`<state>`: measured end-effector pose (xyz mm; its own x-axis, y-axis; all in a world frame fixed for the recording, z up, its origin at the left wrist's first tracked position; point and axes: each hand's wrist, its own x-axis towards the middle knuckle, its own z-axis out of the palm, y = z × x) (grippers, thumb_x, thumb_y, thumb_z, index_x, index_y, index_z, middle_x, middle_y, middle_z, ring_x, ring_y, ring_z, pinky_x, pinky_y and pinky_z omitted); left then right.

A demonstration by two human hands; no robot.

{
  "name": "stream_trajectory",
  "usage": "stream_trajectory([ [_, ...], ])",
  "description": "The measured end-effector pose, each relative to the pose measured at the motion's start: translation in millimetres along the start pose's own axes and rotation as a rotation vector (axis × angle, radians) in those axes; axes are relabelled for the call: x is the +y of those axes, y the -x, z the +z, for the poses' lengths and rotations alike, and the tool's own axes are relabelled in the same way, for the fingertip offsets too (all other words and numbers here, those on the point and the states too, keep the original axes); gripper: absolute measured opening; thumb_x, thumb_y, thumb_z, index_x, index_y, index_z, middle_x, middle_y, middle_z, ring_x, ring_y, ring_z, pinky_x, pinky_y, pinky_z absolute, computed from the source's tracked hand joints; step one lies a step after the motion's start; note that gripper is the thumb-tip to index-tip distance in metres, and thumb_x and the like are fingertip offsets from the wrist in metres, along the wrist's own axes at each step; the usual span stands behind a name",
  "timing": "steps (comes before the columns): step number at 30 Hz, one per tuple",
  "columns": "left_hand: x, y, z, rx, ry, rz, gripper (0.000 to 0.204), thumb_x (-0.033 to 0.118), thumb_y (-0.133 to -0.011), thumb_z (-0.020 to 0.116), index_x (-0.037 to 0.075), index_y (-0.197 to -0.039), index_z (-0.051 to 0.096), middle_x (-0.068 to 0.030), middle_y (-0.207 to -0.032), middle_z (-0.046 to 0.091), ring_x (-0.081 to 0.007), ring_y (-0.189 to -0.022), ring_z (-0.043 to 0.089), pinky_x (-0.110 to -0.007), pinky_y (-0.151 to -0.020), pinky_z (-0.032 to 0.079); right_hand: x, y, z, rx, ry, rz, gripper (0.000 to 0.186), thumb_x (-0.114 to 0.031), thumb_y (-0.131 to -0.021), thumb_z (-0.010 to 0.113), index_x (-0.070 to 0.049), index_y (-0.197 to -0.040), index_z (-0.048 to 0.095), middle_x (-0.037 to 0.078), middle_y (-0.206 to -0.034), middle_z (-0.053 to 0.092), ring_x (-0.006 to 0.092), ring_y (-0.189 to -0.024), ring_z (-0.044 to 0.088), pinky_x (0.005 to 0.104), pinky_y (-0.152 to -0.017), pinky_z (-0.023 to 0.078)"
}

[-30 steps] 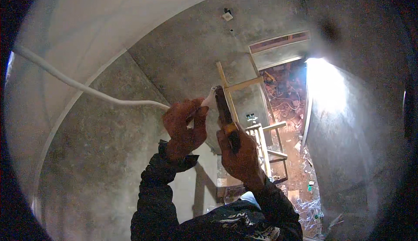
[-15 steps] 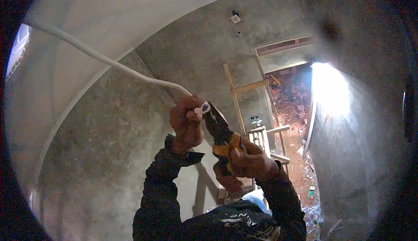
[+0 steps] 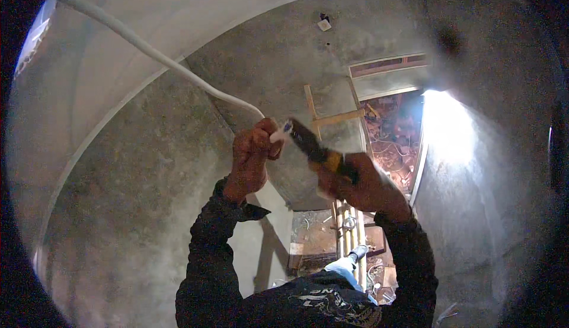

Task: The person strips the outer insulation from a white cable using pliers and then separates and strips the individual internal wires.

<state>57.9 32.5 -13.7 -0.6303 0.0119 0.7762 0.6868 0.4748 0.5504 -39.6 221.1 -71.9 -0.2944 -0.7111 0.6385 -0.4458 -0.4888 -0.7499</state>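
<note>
Grey-walled room, overhead cable work

Bare grey walls [image 3: 136, 168], pale ceiling [image 3: 154, 8], strong white glare [image 3: 450, 129] at right beside a doorway. Reddish rubble [image 3: 388, 126] shows through the opening. Light wooden frame [image 3: 338, 117] stands near it; small white square fitting [image 3: 324, 25] sits high on the far wall.

White cable [image 3: 157, 55]: runs down from upper left, bends, ends at the hands, mid-room and raised above the floor. Its cut end points up and right, bluish-dark core visible.

Left hand [image 3: 252, 153]: fingers closed around the cable, just behind the end. Dark sleeve [image 3: 213, 251] below it.

Right hand [image 3: 358, 180]: wrapped around the grip of a hand tool [image 3: 307, 139], yellow and black at the handle, dark long head. Hand is motion-blurred.

Tool head slants up and left, tip right at the cable end. From here can't tell whether it touches or overlaps, nor whether its head is spread.

Below: light-blue trouser leg [image 3: 345, 267], shoe [image 3: 358, 252] on long pale bars [image 3: 349, 224].
</note>
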Motion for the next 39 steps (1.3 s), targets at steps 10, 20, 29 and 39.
stream_trajectory([
  [10, 10.1, -8.7, 7.3, -0.061, -0.231, -0.186, 0.040, 0.040, -0.098, 0.039, 0.005, -0.084, 0.051, -0.0003, -0.063, 0.045, -0.0075, -0.055, 0.039, -0.026, -0.049, 0.033, 22.7, -15.1, -6.1, 0.586, 0.697, -0.065, 0.016, -0.019, -0.086, 0.058, -0.005, -0.087, 0.051, 0.018, -0.078, 0.054, 0.0406, -0.069, 0.056, 0.0455, -0.060, 0.048],
  [20, 16.2, -5.7, 22.2, -0.333, -0.966, 0.047, 0.026, 0.028, -0.096, 0.044, 0.005, -0.085, 0.051, -0.0160, -0.058, 0.050, -0.0351, -0.051, 0.053, -0.039, -0.048, 0.040, 32.3, 0.9, -82.5, 0.439, 1.325, -0.335, 0.023, -0.022, -0.080, 0.062, -0.003, -0.084, 0.049, 0.014, -0.078, 0.050, 0.0339, -0.065, 0.055, 0.0408, -0.057, 0.047],
  [29, 9.3, -13.0, 31.5, -0.258, -0.770, -0.007, 0.018, 0.022, -0.093, 0.050, 0.006, -0.087, 0.056, -0.0132, -0.064, 0.054, -0.0320, -0.056, 0.053, -0.039, -0.053, 0.041, 67.0, 37.0, 1.5, 0.389, -0.042, 0.157, 0.022, -0.028, -0.091, 0.056, -0.007, -0.095, 0.055, 0.004, -0.068, 0.053, 0.0113, -0.057, 0.049, 0.0322, -0.052, 0.043],
  [39, -13.3, -29.5, 33.9, -0.134, -0.657, 0.222, 0.013, 0.014, -0.089, 0.050, 0.003, -0.086, 0.057, -0.0144, -0.070, 0.053, -0.0323, -0.065, 0.053, -0.040, -0.059, 0.042, 18.3, 56.9, 46.9, 0.224, -1.067, 0.395, 0.050, -0.052, -0.089, 0.050, -0.004, -0.103, 0.050, 0.010, -0.076, 0.053, 0.0213, -0.059, 0.052, 0.0353, -0.050, 0.044],
])
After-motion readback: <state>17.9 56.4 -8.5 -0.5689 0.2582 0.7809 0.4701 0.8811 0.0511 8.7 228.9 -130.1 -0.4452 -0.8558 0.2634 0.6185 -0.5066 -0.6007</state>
